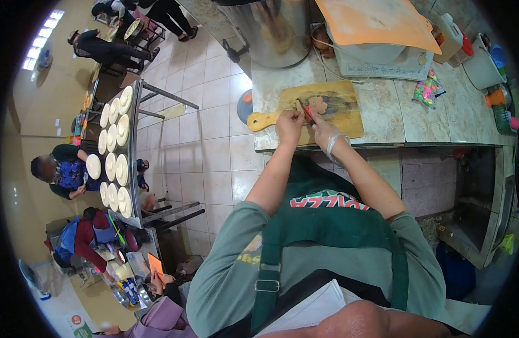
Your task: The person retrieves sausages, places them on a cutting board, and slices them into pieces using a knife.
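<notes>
right hand (325, 134) closed round red-handled knife (308, 114); left hand (289, 126) curled, pinching narrow brown strip (298, 105) over yellow-brown wooden paddle-shaped board (347, 121). flat pinkish-brown pieces (317, 104) lie beside knife, seemingly cut; strip looks unfinished, work partway.

Legible lettering, placed relative to the grip of the right hand (326, 135). Nearer the wearer, below the grip, the word "PIZZA" stands in red and white on the dark green apron (331, 228); it appears inverted from this viewpoint. Further marks are visible but cannot be read: yellow print on the wearer's shirt (250, 248), nearer the body and left of the grip; small printing along the lower edge of a white box (377, 63), beyond and right of it; print on a colourful packet (426, 92), farther right; a green-and-red emblem on a white poster (77, 321), well apart at lower left.
</notes>
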Available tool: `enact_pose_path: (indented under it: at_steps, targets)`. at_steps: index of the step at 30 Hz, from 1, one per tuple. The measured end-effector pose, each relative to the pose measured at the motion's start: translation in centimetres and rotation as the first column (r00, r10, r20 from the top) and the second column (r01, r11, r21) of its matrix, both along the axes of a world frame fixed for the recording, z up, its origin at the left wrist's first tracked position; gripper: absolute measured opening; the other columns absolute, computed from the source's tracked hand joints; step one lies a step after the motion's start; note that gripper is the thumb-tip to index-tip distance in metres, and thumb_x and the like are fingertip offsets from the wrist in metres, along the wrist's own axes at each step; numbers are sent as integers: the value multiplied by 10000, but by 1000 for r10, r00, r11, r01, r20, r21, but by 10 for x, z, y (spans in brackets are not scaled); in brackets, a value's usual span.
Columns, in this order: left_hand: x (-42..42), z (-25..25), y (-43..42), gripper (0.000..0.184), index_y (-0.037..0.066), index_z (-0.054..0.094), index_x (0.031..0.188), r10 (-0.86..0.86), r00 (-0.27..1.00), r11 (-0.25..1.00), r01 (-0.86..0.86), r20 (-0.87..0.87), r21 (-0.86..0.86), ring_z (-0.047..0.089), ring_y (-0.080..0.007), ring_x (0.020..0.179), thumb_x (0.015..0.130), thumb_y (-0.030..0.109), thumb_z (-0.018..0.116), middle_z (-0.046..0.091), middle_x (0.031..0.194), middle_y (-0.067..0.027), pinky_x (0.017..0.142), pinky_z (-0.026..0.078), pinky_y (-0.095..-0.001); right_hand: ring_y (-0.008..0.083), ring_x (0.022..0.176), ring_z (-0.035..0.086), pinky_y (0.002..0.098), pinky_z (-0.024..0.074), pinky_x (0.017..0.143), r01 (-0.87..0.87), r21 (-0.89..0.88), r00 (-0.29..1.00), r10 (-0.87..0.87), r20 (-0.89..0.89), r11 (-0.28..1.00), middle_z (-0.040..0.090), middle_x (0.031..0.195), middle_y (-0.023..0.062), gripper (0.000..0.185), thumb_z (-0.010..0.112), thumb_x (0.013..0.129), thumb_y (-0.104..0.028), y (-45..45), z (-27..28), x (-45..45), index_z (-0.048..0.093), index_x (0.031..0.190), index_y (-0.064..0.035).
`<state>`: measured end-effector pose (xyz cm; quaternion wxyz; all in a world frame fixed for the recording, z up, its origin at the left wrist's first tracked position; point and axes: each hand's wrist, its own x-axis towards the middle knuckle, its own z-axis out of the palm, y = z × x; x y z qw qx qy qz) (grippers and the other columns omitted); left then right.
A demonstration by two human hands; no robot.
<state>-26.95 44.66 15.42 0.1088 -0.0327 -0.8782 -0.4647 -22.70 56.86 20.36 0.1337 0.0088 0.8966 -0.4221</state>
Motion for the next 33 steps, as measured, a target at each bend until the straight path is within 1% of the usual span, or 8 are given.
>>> enact_pose_path:
  at_steps: [6,8,17,21,23,24,26,33]
  targets:
    - [1,0,1,116,-23,603,673,10,1000,1000,-10,1,12,564,-266,606,619,78,628,562,682,-159,564,444,-318,404,874,499,431,392,758,-18,61,990,9,141,998,469,1075,237,464,362,828,-128,2,13,16,236,1275,-140]
    - [0,-1,0,118,-23,602,669,16,1000,1000,-16,11,-3,564,-266,603,621,81,631,563,676,-158,564,444,-317,407,779,526,457,395,692,-20,124,999,14,50,992,530,863,281,482,358,817,-116,4,-13,22,206,1274,-143]
    - [-2,-2,-1,146,-15,608,664,43,998,999,-43,43,10,575,-252,598,632,124,638,578,656,-154,565,445,-310,408,788,520,459,396,700,-34,41,995,38,-95,999,541,853,269,466,348,830,-124,18,-19,57,213,1276,-139]
    - [-2,-6,-1,157,-12,612,676,39,998,999,-41,55,26,584,-234,596,644,140,630,590,646,-150,572,447,-303,408,805,515,456,396,706,-43,31,998,44,-34,999,539,849,273,480,350,828,-116,24,-3,57,197,1282,-153]
    - [-2,-5,-1,161,-14,611,676,40,997,998,-43,65,37,583,-236,595,643,142,632,589,645,-151,574,447,-304,407,774,523,457,400,682,-18,-33,947,6,-322,999,543,796,272,506,358,824,-109,20,-6,51,173,1290,-175]
    - [-2,-4,-1,166,-17,610,675,43,996,998,-46,74,48,582,-239,595,641,144,634,588,644,-151,575,447,-306,407,774,523,457,400,682,-16,-32,946,5,-323,999,543,796,272,506,358,824,-109,17,-5,47,173,1290,-175]
    - [-1,-2,-1,169,-19,609,677,40,998,999,-42,53,30,581,-242,594,641,143,635,587,643,-153,574,447,-307,394,726,534,450,406,644,-5,84,986,19,-165,996,547,776,261,530,368,819,-94,12,-3,40,156,1295,-192]
    - [-1,1,1,141,-15,608,649,66,995,997,-69,70,35,579,-251,578,612,118,636,575,643,-155,549,453,-312,380,654,538,442,406,594,-41,92,974,60,-220,995,547,721,242,544,376,823,-80,3,-28,27,143,1301,-197]
